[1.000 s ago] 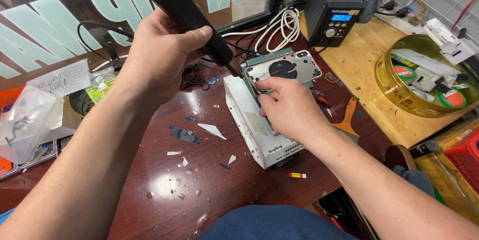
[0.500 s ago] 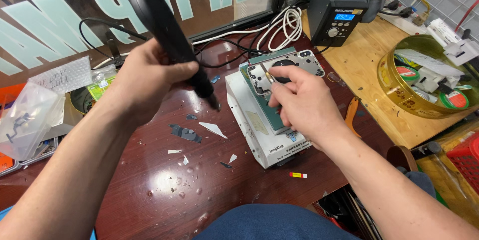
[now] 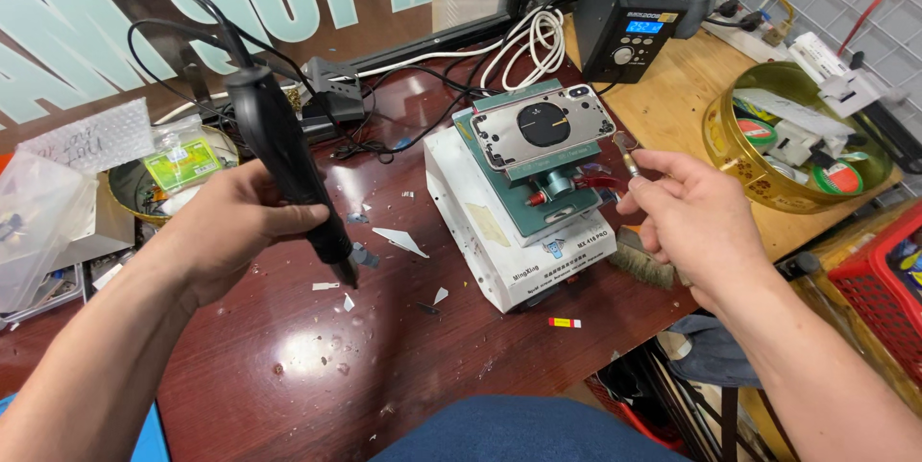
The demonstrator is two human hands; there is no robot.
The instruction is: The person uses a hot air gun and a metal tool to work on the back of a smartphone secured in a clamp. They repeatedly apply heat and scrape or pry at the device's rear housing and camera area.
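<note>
My left hand grips a black corded hot-air handle, nozzle pointing down over the dark red table, left of the white box. My right hand pinches a small metal blade tool just right of the phone frame. A grey phone back frame with a dark round pad in its middle lies clamped on a green fixture, which rests on a white box. Neither hand touches the frame.
A black station with a blue display stands behind on a wooden bench. A gold bowl of tape rolls sits at the right. White and black cables coil behind. Glass shards and a brush lie about; a red basket is far right.
My left hand has pulled the hot-air handle left, away from the phone frame. My right hand has lifted off the frame and moved right with the blade tool.
</note>
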